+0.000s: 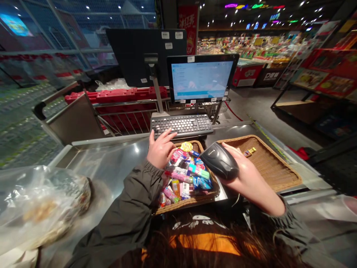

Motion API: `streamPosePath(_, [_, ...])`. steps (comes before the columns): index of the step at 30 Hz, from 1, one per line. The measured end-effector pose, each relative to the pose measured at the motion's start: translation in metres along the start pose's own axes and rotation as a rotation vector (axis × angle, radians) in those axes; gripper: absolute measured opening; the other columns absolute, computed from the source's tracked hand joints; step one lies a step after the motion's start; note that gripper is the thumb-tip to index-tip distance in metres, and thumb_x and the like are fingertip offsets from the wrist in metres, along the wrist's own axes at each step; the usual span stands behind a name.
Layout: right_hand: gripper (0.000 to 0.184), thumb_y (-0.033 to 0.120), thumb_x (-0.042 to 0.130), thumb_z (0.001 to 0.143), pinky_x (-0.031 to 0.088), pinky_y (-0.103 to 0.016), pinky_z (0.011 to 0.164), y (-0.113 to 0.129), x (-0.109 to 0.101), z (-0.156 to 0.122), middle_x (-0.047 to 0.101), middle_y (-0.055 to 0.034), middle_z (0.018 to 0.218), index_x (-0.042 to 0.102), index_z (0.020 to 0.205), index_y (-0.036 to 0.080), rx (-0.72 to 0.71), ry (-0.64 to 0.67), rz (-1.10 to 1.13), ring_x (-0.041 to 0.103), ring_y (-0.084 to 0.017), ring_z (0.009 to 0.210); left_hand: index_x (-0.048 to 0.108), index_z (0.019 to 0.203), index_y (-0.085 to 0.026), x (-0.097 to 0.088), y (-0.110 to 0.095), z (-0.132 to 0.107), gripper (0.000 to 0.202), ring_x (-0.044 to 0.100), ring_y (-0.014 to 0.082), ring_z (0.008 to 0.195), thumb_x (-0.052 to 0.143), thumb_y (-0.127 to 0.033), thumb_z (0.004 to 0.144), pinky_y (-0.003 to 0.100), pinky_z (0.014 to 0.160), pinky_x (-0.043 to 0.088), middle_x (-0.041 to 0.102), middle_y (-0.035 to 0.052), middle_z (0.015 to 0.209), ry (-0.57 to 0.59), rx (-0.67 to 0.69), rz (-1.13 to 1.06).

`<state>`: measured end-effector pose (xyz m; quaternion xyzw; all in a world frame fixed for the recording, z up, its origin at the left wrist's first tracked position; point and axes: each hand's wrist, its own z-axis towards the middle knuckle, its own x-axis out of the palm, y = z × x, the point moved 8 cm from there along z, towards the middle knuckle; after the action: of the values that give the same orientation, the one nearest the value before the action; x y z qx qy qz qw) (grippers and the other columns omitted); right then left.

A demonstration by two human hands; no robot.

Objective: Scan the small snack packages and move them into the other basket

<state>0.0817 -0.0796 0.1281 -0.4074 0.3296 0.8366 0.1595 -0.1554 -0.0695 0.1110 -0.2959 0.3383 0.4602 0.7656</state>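
Observation:
My right hand (245,175) is wrapped round a black handheld barcode scanner (220,160), held over the gap between two wicker baskets. My left hand (160,149) reaches forward with fingers stretched out, fingertips touching the front edge of a black keyboard (181,124). It holds nothing. Below both hands a wicker basket (192,201) is filled with several small colourful snack and candy packets (186,173). A second wicker basket (267,163) to the right holds one small packet (249,152). A lit monitor (202,79) stands behind the keyboard.
The steel checkout counter (111,163) spreads to the left. A clear plastic bag of goods (39,204) lies at the near left. A metal shopping cart (83,115) with red baskets (117,95) stands behind the counter. Store shelves fill the right background.

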Motion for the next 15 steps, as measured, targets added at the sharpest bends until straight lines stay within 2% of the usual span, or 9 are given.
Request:
streamPosePath(5, [0.045, 0.033, 0.067, 0.079, 0.041, -0.067, 0.106, -0.004, 0.005, -0.003, 0.063, -0.0185, 0.131, 0.063, 0.121, 0.018, 0.01, 0.018, -0.025, 0.051, -0.042, 0.131, 0.067, 0.075, -0.02, 0.046, -0.004, -0.009, 0.015, 0.049, 0.0308, 0.136, 0.059, -0.018, 0.088, 0.072, 0.117, 0.007, 0.067, 0.0094, 0.13, 0.151, -0.009, -0.037])
streamPosePath(9, [0.046, 0.033, 0.067, 0.079, 0.041, -0.063, 0.109, -0.009, 0.003, -0.007, 0.065, -0.0154, 0.128, 0.063, 0.123, 0.02, 0.042, 0.019, -0.036, 0.052, -0.039, 0.131, 0.068, 0.075, -0.02, 0.082, -0.005, -0.013, 0.016, 0.05, 0.0297, 0.135, 0.058, -0.017, 0.087, 0.07, 0.119, 0.007, 0.068, 0.0084, 0.129, 0.239, -0.021, -0.042])
streamPosePath(15, [0.05, 0.034, 0.067, 0.079, 0.044, -0.057, 0.108, -0.019, -0.005, -0.016, 0.068, -0.0121, 0.124, 0.06, 0.128, 0.023, 0.079, 0.013, -0.023, 0.058, -0.036, 0.126, 0.07, 0.081, -0.019, 0.121, -0.001, -0.015, 0.019, 0.054, 0.0314, 0.131, 0.053, -0.018, 0.089, 0.071, 0.117, 0.013, 0.069, 0.0125, 0.126, 0.341, -0.098, 0.029])
